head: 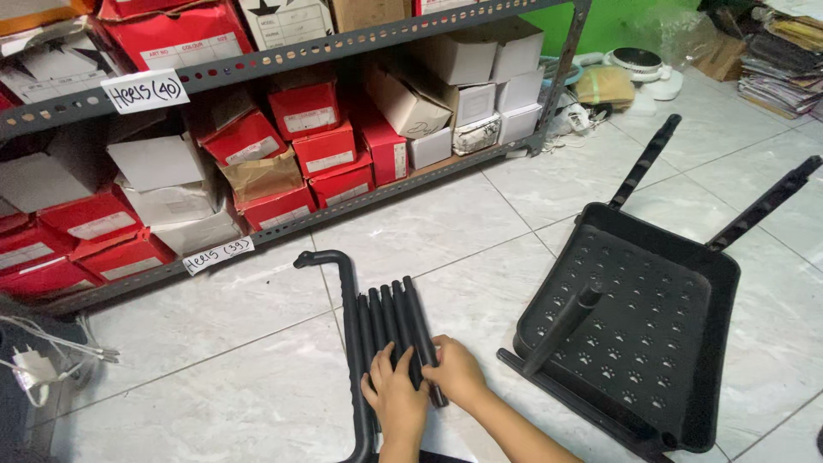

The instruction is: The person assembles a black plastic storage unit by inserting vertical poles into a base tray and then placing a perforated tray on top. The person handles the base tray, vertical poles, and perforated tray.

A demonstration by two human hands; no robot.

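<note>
Lower ends of the black tubes [390,330] hidden under both hands; left hand [396,396] and right hand [456,370] cover them, so each grip can't be read. Curved tube [350,343] cut off at the bottom edge. Overturned black chair seat [630,330] hides its far underside. Shelf rack [283,56] cropped top and left. Paper stack [784,64] far right cropped, too small to tell.
</note>
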